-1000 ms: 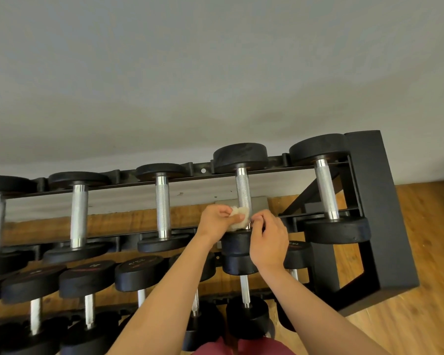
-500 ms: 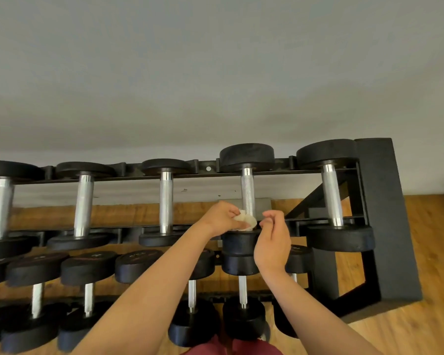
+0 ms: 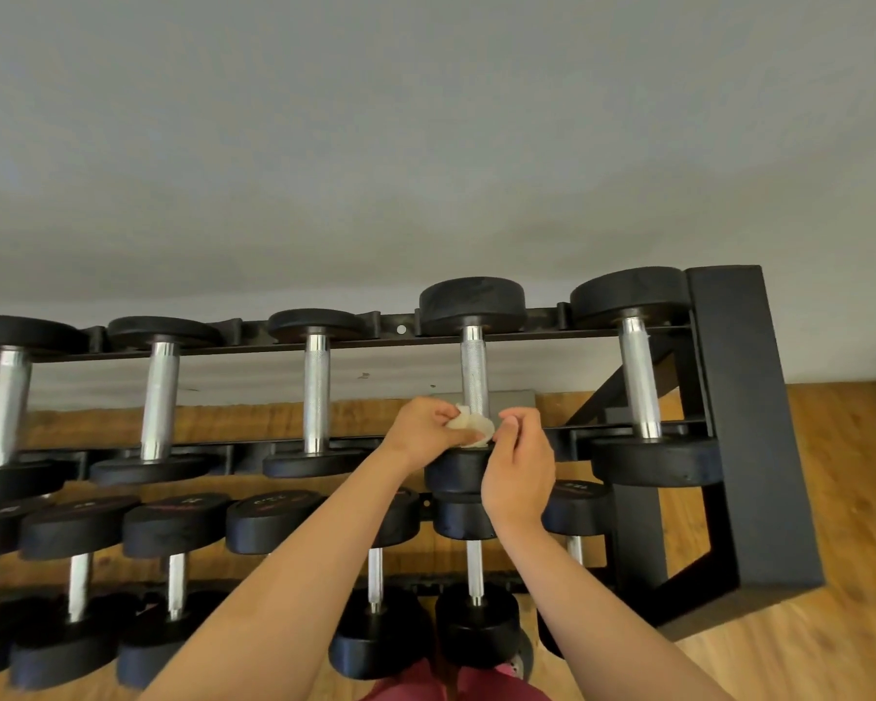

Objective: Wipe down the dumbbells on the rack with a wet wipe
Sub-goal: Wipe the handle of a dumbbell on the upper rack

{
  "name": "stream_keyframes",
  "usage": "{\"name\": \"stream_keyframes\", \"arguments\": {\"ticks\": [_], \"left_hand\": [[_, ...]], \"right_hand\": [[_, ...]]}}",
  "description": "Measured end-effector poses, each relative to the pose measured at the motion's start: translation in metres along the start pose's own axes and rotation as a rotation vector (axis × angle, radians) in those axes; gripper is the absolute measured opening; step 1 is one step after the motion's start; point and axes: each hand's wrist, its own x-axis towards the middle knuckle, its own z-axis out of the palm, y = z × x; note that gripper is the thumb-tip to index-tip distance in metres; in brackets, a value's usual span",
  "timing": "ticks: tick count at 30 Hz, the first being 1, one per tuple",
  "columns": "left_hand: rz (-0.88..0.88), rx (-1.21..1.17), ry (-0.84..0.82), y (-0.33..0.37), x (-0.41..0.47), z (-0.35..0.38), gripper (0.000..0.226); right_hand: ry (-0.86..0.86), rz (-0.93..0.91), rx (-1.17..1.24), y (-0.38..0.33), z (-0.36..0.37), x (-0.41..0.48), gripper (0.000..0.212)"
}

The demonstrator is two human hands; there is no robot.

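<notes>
Wrapping the wet wipe (image 3: 471, 426) fully round the dumbbell (image 3: 474, 371) handle would clean it best; now the left hand (image 3: 423, 433) grips it crumpled at the handle's near end, top row of the rack (image 3: 729, 397). The right hand (image 3: 519, 470) curls just beside; its hold I cannot tell.

The left forearm (image 3: 299, 574) and right forearm (image 3: 603, 624), both bare, reach up and forward from the bottom of the view and converge toward the middle. The left hand (image 3: 426, 437) is curled with its back to the camera, its fingers (image 3: 443, 414) and thumb bunching a small white wipe (image 3: 474, 426). The right hand (image 3: 519, 473) is raised just beside it, wrist bent. Its fingers curl in toward the thumb at the wipe's edge; whether they pinch it cannot be told.
</notes>
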Motion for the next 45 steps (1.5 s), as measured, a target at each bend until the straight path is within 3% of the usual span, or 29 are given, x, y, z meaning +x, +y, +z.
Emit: {"name": "stream_keyframes", "arguments": {"ticks": [3, 6, 9, 13, 17, 22, 26, 29, 32, 34, 36, 38, 42, 45], "left_hand": [[-0.013, -0.022, 0.149, 0.010, -0.008, 0.007, 0.023], [-0.028, -0.223, 0.270, 0.017, -0.027, 0.006, 0.032], [0.001, -0.414, 0.269, 0.021, -0.050, 0.002, 0.017], [0.084, -0.494, 0.274, 0.019, -0.068, 0.000, 0.009], [0.116, -0.503, 0.187, 0.028, -0.078, 0.000, 0.012], [0.104, -0.592, 0.059, 0.033, -0.086, -0.006, 0.020], [0.126, -0.629, 0.053, 0.030, -0.085, -0.007, 0.022], [0.142, -0.582, 0.158, 0.032, -0.083, -0.005, 0.021], [0.115, -0.488, 0.276, 0.025, -0.077, -0.004, 0.019], [0.074, -0.444, 0.337, 0.020, -0.072, 0.001, 0.019], [0.032, -0.454, 0.398, 0.020, -0.065, 0.012, 0.019], [0.002, -0.445, 0.442, 0.024, -0.054, 0.029, 0.015], [-0.033, -0.156, 0.598, 0.027, -0.034, 0.063, 0.025], [-0.045, -0.118, 0.709, 0.029, -0.034, 0.068, 0.020]], "right_hand": [[-0.048, 0.026, 0.012, 0.000, -0.002, 0.001, 0.025], [-0.167, 0.067, 0.015, -0.001, -0.012, 0.003, 0.012], [-0.386, 0.147, 0.094, -0.005, -0.028, 0.010, 0.011], [-0.571, 0.221, 0.320, -0.026, -0.052, 0.017, 0.027], [-0.760, 0.189, 0.353, -0.051, -0.063, 0.014, 0.053], [-0.781, 0.307, 0.483, -0.055, -0.070, 0.019, 0.083], [-0.888, 0.299, 0.488, -0.049, -0.080, 0.028, 0.051], [-0.862, 0.257, 0.386, -0.050, -0.081, 0.030, 0.027], [-0.707, 0.285, 0.333, -0.048, -0.083, 0.038, 0.009], [-0.515, 0.303, 0.298, -0.044, -0.089, 0.047, 0.004], [-0.297, 0.223, 0.199, -0.039, -0.095, 0.055, 0.007], [-0.217, 0.117, 0.133, -0.036, -0.098, 0.058, 0.010], [-0.493, 0.083, -0.028, -0.034, -0.084, 0.055, 0.004], [-0.687, 0.120, -0.121, -0.026, -0.069, 0.055, 0.008]]}}
